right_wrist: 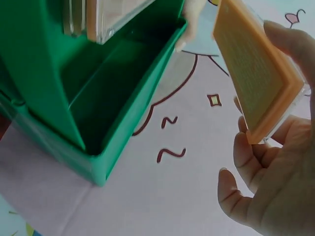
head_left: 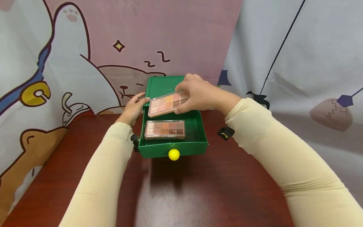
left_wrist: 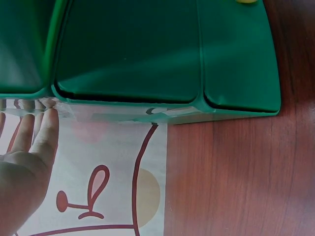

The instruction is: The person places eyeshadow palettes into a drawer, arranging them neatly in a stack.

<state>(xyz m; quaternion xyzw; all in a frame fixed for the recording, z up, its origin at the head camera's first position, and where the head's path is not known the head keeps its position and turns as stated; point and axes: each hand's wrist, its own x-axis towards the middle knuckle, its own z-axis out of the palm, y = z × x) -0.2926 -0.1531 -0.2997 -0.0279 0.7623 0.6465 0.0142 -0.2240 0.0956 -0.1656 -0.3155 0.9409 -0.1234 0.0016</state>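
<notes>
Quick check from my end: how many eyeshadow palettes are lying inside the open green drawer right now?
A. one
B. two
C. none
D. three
A. One palette in the drawer lies flat in the green drawer; the other palette is pinched in the right hand above it.

Drawer (head_left: 198, 138) half free behind the lying palette (head_left: 164, 129); cabinet (head_left: 158, 85) blocks beyond

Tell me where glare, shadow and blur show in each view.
Head view: soft glare on the table, the drawer shadowing it below the knob. Left wrist view: left hand blurred, very close. Right wrist view: right hand pale, washed out, holding the palette.
</notes>
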